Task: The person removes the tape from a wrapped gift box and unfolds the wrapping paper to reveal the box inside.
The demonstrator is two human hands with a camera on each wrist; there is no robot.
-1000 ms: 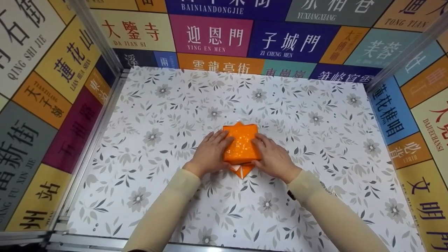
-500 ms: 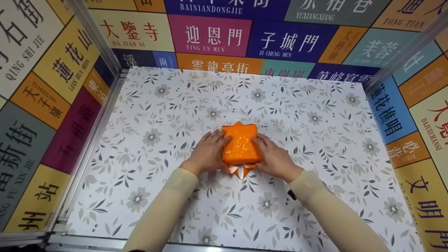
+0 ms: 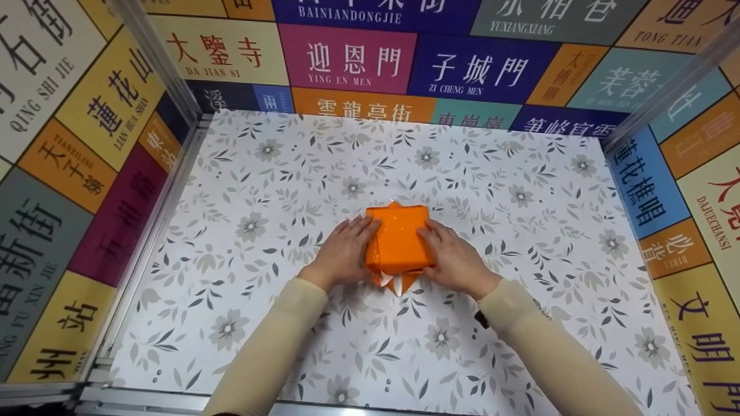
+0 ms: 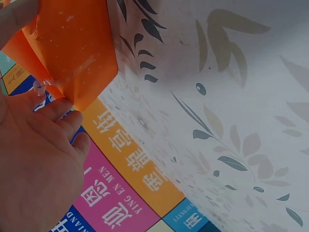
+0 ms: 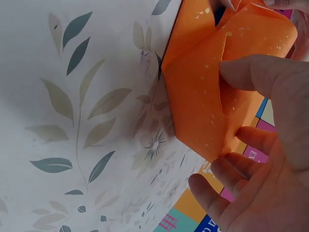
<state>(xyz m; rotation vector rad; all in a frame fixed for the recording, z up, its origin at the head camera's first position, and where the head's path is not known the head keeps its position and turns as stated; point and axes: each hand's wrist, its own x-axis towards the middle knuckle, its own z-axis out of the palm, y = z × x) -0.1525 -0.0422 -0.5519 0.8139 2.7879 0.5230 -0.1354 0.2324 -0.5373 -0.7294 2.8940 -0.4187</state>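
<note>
A folded orange paper piece w/ gold flecks [image 3: 403,240], roughly boxy, is sitting abt mid-bench, btwn the two hands. One pointed corner is sticking out on the far side, another on the near side, & white inner paper is showing at the near edge. A crease is running near-to-far along the left part of its top.

L hand [image 3: 342,252] is gripping the left side: fingers are bending partway round the paper, one tip lying on its top; exact thumb contact = hard to tell. R hand [image 3: 461,262] is holding the right side btwn thumb & fingers, spread abt as wide as the paper's edge; per R wrist view, the thumb is pressing at a fold in the paper, other fingers loosely bent.

Both arms are wearing cream long sleeves [image 3: 540,338]; a small dark item [image 3: 481,319] is showing by the R wrist, too small to ID.

Bench [image 3: 376,358] is carrying a white cover w/ grey flowers & leaves; a metal rail [image 3: 144,397] is running along its near edge. Multicolour panels w/ Chinese characters & Latin lettering are lining left, far & right, incl. a pink YING EN MEN panel [image 3: 350,86] on the far side.
</note>
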